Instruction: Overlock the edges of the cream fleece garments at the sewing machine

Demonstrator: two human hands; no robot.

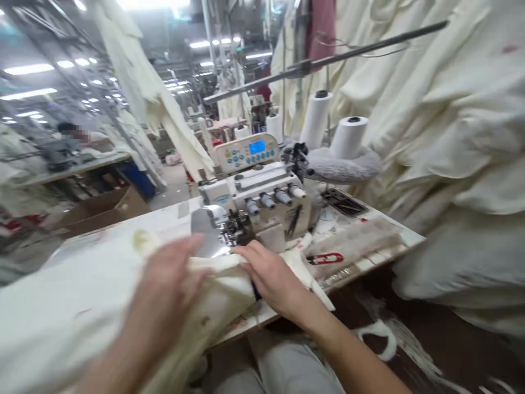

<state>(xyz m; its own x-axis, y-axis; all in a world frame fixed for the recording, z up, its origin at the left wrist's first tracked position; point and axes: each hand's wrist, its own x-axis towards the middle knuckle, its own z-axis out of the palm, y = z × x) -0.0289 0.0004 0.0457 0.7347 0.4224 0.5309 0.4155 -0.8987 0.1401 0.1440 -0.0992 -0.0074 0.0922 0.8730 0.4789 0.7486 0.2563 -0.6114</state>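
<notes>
Head view, cream fabric under right hand fingers, left hand

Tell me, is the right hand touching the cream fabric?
Touching. The head view shows the right hand resting flat on the cream fabric before the sewing machine.

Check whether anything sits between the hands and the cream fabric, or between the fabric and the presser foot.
Nothing visible. The left hand and right hand lie flat on the cream fabric, whose edge lies right by the presser foot.

Cream fabric lies bunched on the table, its edge at the sewing machine.
</notes>
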